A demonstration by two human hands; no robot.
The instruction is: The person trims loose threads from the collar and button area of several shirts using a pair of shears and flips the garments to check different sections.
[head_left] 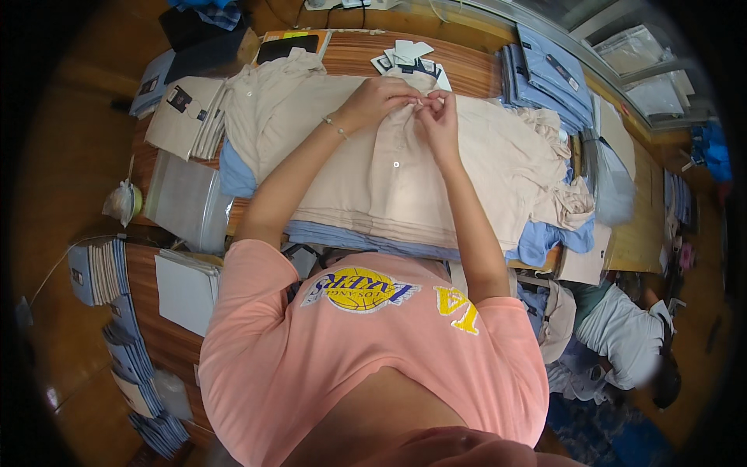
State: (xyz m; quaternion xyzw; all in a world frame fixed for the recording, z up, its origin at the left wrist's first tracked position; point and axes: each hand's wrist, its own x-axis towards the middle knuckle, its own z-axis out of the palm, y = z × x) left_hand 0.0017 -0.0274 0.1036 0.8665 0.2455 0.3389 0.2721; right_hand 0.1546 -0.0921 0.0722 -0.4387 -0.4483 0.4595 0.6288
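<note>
A beige shirt (334,171) lies spread on top of a stack of beige and blue shirts, its collar (414,79) at the far side. Both of my hands meet at the top of its front placket, just below the collar. My left hand (385,99), with a bracelet at the wrist, pinches the placket cloth from the left. From the right, my right hand (440,117) is closed on the same spot, fingertips together. Whether a button is between the fingers is too small to tell. Lower on the placket a small white button (396,164) shows.
Folded beige shirts (183,117) and clear plastic bags (183,198) lie at the left. Folded blue shirts (548,78) are piled at the far right. White cards (405,53) sit beyond the collar. White sheets (187,288) are at near left. Another person (622,335) bends at the right.
</note>
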